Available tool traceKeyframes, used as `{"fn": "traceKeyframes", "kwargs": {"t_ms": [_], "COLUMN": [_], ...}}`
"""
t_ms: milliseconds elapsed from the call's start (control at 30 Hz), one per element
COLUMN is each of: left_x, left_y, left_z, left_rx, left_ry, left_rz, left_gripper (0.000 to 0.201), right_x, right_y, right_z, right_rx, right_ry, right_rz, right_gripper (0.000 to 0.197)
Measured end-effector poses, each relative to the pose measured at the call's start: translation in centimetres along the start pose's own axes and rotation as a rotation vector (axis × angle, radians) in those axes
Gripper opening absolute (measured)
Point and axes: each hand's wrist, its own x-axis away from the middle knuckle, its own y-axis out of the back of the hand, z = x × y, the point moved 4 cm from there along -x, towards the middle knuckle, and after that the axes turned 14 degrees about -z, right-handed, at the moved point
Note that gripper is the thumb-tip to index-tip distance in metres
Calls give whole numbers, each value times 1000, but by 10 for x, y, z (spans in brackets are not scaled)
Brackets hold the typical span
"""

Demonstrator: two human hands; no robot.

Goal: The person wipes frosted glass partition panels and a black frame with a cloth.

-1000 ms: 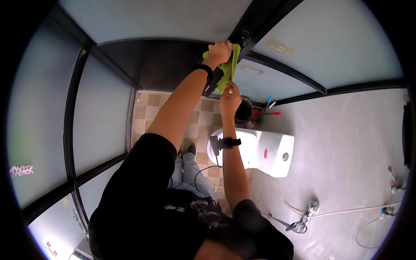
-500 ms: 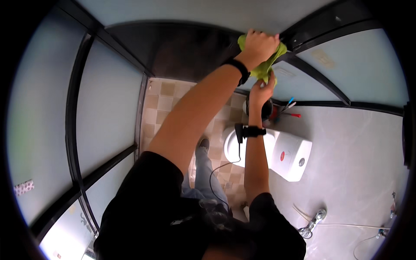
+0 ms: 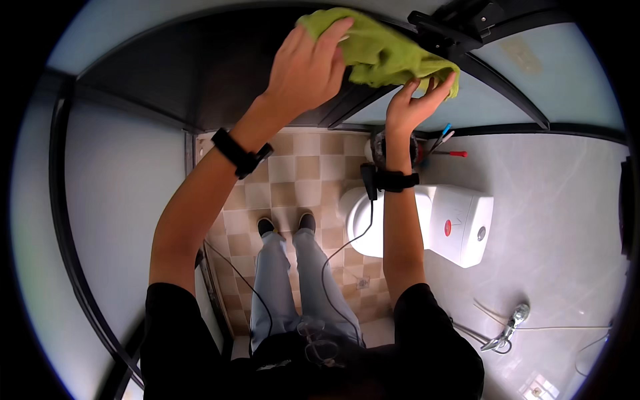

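Note:
A yellow-green cloth (image 3: 383,53) is spread between my two hands, in front of a dark glossy panel (image 3: 233,63). My left hand (image 3: 308,65) grips the cloth's left end between thumb and fingers. At the other end, my right hand (image 3: 415,107) pinches the cloth's lower right corner, its fingers partly curled. Beyond the cloth, a black metal fitting (image 3: 457,27) sits on the dark frame. Black bands with small devices circle both wrists, and a cable hangs from each arm.
A white toilet (image 3: 460,223) stands to the right below my right forearm. Behind it are a bin (image 3: 381,148) and brushes with blue and red handles (image 3: 448,154). A shower head (image 3: 520,313) is on the right wall. Frosted panels (image 3: 127,167) flank the left.
The cloth has gone from bunched up to spread out. My left hand has moved left, away from my right hand, which still holds its end. The view has shifted, and both feet now show.

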Motion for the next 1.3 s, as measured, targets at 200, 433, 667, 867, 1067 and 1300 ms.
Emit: {"fn": "traceKeyframes", "kwargs": {"t_ms": [200, 433, 667, 867, 1067, 1300], "left_x": [41, 32, 39, 36, 38, 34], "left_y": [-7, -49, -63, -60, -58, -53], "left_z": [17, 44, 62, 51, 47, 41], "left_rx": [-132, -378, -520, -646, -596, -635], "left_ry": [-202, -376, -596, -676, -700, -610], "left_rz": [-91, -52, -146, -227, -253, -68], "left_gripper": [56, 51, 54, 56, 58, 62], "right_x": [-3, -10, -4, -11, -10, -10], "right_y": [-15, -59, -81, -80, -69, -71], "right_z": [-7, -31, -47, -34, -38, -34], "right_rx": [72, 81, 259, 192, 209, 301], "right_ry": [74, 306, 403, 469, 523, 395], "right_rz": [-18, -121, -412, -445, -555, -436], "right_gripper": [67, 76, 76, 73, 72, 74]}}
